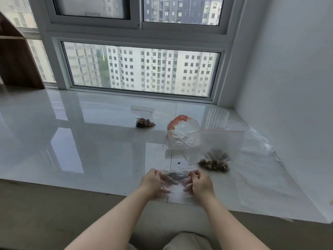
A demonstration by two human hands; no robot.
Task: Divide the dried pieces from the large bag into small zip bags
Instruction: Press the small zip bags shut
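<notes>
A small clear zip bag [175,176] with dark dried pieces inside lies near the front edge of the glossy white sill. My left hand [153,183] pinches its left end and my right hand [199,183] pinches its right end, near the zip strip. A second small zip bag [144,120] with dried pieces sits farther back. To the right lies a clear bag [215,162] holding a heap of brown dried pieces. A crumpled clear bag with a red rim [182,131] stands behind it.
A ribbed clear plastic cup [216,118] stands at the back right. Large flat clear bags [252,159] with a red zip line spread along the right side by the wall. The window runs along the back of the white sill [72,141]. A wooden shelf [16,60] stands at far left.
</notes>
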